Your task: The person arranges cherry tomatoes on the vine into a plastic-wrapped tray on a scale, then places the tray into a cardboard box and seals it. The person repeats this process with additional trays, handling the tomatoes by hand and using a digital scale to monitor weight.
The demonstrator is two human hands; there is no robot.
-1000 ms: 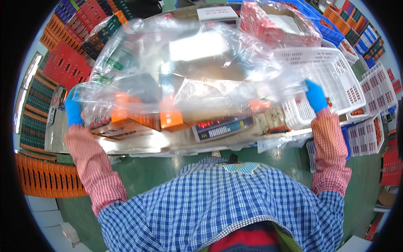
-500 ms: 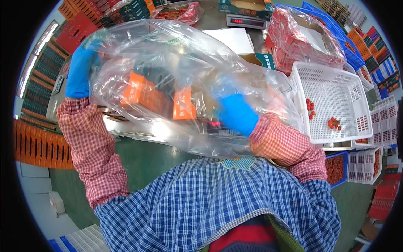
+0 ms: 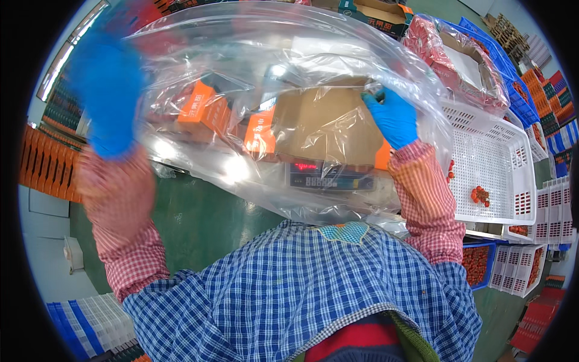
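Note:
A large clear plastic bag (image 3: pixel 235 36) spreads between my two blue-gloved hands, above the bench. My right hand (image 3: pixel 395 119) is closed, its fingertips pinching the plastic near the far rim of an open carton. My left hand (image 3: pixel 108 96) is raised at the bag's left end; motion blur hides its fingers. Through the plastic I see the open brown carton (image 3: pixel 325 123) with orange ends, sitting on a digital scale (image 3: pixel 329 179) with a red display. An orange box (image 3: pixel 206 111) stands to its left, also under the plastic.
On the right, a white perforated crate (image 3: pixel 488 157) holds a few small red tomatoes (image 3: pixel 480 195). Behind it are a plastic-lined red carton (image 3: pixel 461 63) and blue crates (image 3: pixel 512 78). A green carton (image 3: pixel 377 17) stands at the back. Tomato-filled crates (image 3: pixel 476 265) sit below, right.
My left hand has risen, now blurred. My right hand has moved right and away from me. The bag is spread wider, so the carton and scale beneath show more plainly.

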